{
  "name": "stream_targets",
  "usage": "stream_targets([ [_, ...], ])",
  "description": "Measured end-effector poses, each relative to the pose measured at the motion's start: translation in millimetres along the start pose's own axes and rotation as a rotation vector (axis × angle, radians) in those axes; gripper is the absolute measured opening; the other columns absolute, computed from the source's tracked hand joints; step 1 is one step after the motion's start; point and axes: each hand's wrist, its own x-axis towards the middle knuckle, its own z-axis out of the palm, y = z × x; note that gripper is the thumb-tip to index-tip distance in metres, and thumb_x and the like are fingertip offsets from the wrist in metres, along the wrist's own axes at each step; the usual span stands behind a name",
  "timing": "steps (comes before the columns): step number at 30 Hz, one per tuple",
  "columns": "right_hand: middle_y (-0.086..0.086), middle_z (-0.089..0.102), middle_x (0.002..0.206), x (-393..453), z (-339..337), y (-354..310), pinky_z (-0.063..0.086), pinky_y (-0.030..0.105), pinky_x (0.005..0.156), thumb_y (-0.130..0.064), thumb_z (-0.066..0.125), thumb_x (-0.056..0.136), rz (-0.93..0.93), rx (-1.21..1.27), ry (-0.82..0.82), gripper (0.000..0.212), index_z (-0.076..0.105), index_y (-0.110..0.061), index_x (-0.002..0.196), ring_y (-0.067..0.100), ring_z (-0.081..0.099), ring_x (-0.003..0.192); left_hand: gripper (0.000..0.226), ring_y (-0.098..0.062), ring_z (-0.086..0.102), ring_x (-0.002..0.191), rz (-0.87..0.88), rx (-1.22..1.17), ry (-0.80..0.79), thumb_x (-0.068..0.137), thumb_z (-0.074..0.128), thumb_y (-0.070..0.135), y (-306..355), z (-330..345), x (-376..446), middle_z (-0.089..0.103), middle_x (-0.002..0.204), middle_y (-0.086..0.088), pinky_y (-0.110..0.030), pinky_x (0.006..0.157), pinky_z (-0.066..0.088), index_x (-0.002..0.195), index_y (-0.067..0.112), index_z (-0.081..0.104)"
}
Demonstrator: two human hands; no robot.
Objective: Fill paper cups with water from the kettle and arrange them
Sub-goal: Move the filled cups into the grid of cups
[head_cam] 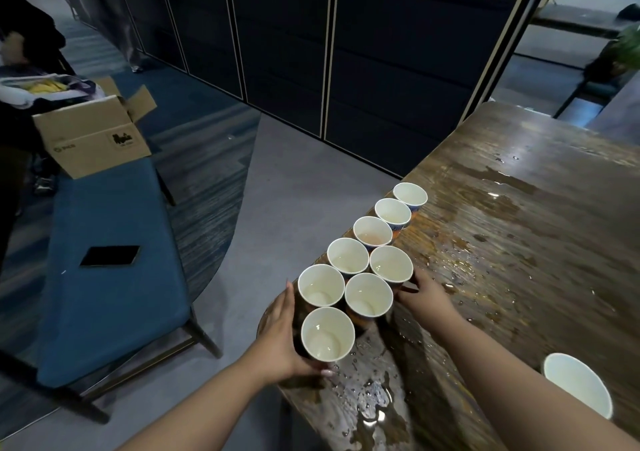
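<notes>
Wet wooden table (519,243), near edge: eight filled paper cups (367,267) stand clustered. Left hand (282,340) curls round the nearest cup (327,334); right hand (424,293) apparently presses the cluster's opposite flank, closing gaps. One spare cup (576,386) stands well apart; kettle unseen.

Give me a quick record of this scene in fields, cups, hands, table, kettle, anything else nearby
grouped cups: eight paper cups clustered at the table's left edge
stray cup: one paper cup apart, near right
left hand: left hand holds the nearest cup
right hand: right hand touches the cluster's right side
table: wooden table, wet with puddles
kettle: not in view
nearby: blue bench with a phone and cardboard box
</notes>
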Motion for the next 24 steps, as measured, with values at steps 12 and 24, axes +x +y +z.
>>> stream_targets([
  [12, 0.002, 0.051, 0.136, -11.5, 2.3, 20.3, 0.048, 0.026, 0.077, 0.003, 0.058, 0.089, 0.05, 0.021, -0.022, 0.065, 0.032, -0.017, 0.145, 0.019, 0.056, 0.112, 0.169, -0.016, -0.004, 0.148, 0.069, 0.053, 0.085, 0.016, 0.049, 0.1, 6.6, 10.6, 10.2, -0.004, 0.16, 0.003, -0.042, 0.12, 0.007, 0.151, 0.017, -0.012],
  [24, -0.002, 0.026, 0.154, -28.4, -5.0, 23.8, 0.045, 0.025, 0.09, 0.011, 0.059, 0.08, -0.035, -0.061, -0.138, 0.097, 0.007, -0.029, 0.152, 0.013, 0.035, 0.134, 0.163, -0.006, -0.008, 0.146, 0.079, -0.056, -0.129, 0.029, 0.083, 0.073, -4.3, -26.8, 20.5, -0.012, 0.158, 0.014, -0.029, 0.12, 0.008, 0.146, 0.033, -0.024],
])
